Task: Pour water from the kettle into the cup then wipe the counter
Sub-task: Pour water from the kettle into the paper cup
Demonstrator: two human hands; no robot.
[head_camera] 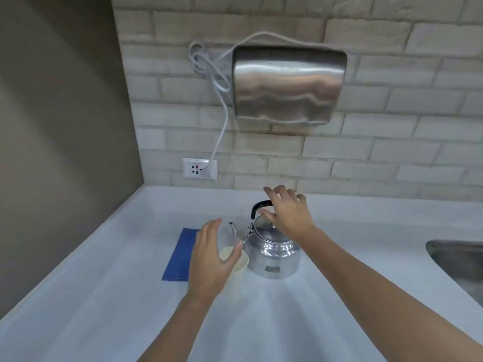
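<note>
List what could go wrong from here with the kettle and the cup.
1. The cup stands right against the kettle, under its spout, so lifting or tilting the kettle might knock it over.
2. The left hand is open around the cup, near the spout; poured water could splash it.
3. The right hand looks open at the handle; a loose hold could let the kettle swing.

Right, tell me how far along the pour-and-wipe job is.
Nothing looks done yet. The kettle stands upright on the counter, spout toward the cup. In hand: the right hand is open at the kettle's black handle, and the left hand is open over the cup. Left: pouring, then wiping with the folded blue cloth.
</note>
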